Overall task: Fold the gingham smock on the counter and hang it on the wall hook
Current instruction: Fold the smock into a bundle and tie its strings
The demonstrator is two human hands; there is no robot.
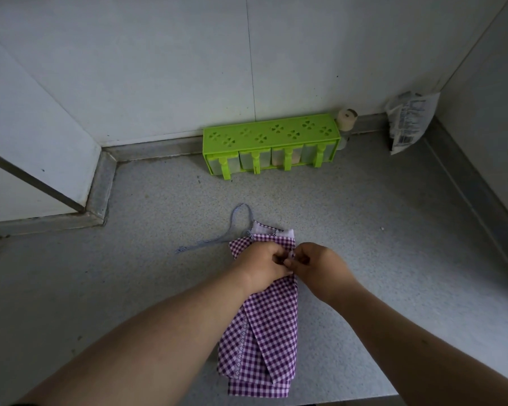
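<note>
The purple-and-white gingham smock (264, 332) lies folded into a long narrow strip on the grey speckled counter (129, 273), running from near the front edge toward the wall. Its thin blue-and-white tie (232, 230) loops out to the upper left of the strip. My left hand (261, 266) and my right hand (317, 266) meet at the far end of the strip, fingers curled, both pinching the fabric's right edge between them. No wall hook is in view.
A green spice rack (272, 142) with several clear drawers stands against the back wall. Beside it is a small bottle with a beige cap (346, 121). A white plastic packet (408, 121) leans in the right corner. A wall column juts in at left.
</note>
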